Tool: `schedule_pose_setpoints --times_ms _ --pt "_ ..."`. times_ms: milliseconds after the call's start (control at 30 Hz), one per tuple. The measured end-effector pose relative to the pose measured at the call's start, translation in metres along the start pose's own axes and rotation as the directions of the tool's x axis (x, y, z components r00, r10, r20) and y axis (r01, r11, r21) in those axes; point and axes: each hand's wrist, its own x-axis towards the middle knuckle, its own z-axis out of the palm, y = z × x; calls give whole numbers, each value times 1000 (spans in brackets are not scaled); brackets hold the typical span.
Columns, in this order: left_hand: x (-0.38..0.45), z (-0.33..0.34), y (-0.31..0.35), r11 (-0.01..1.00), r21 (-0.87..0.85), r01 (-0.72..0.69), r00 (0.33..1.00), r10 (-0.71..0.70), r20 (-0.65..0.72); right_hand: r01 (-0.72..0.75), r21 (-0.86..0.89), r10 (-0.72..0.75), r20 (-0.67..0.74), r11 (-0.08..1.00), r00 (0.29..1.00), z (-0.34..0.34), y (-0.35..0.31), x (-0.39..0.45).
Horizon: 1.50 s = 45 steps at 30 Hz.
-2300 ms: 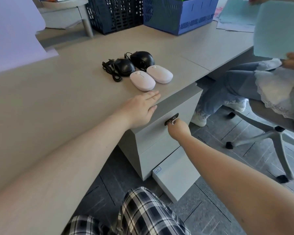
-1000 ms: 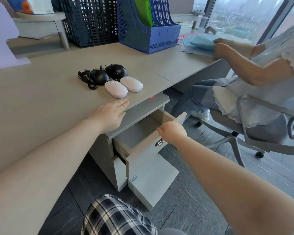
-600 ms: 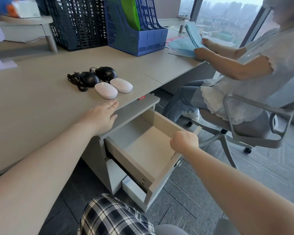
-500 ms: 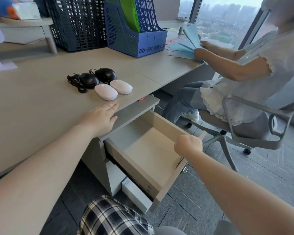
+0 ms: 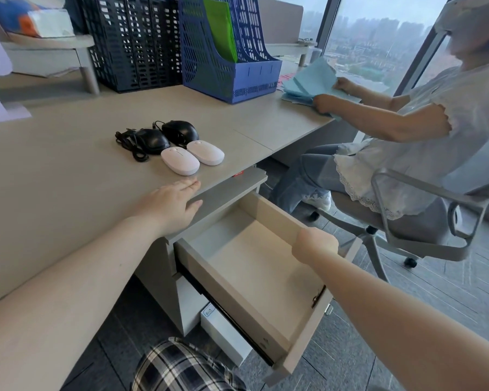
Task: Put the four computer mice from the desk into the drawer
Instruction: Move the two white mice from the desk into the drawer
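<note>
Fingers of the left hand lie flat and spread on the desk edge, holding nothing; the right hand is curled above the pulled-out drawer by its far wall, grip unclear. Four mice sit clustered just beyond the left fingertips.

An office in a tall building: a long grey counter carries a blue magazine file and black mesh file racks at its far edge. Beside the counter, a person in a wheeled office chair sorts blue papers. Beyond the counter, floor-length windows overlook city towers.
</note>
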Motion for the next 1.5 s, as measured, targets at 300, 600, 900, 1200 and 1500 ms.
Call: schedule_pose_setpoints --times_ms 300,600,900,1200,1500 --pt "19 -7 -4 923 -354 147 931 -250 -266 104 217 -71 -154 970 985 -45 -68 28" --pt "56 -9 -19 902 -354 248 887 -358 -292 412 400 -226 -434 818 872 -90 -140 55" --pt "69 -15 -21 883 -384 271 910 -365 -198 466 472 -317 -362 749 876 -96 -178 79" --pt "48 -16 3 842 -402 359 878 -451 -161 431 561 -220 -404 707 888 -77 -144 56" --pt "34 5 64 879 -336 338 895 -410 -174 287 667 -79 -325 688 942 -62 -77 45"
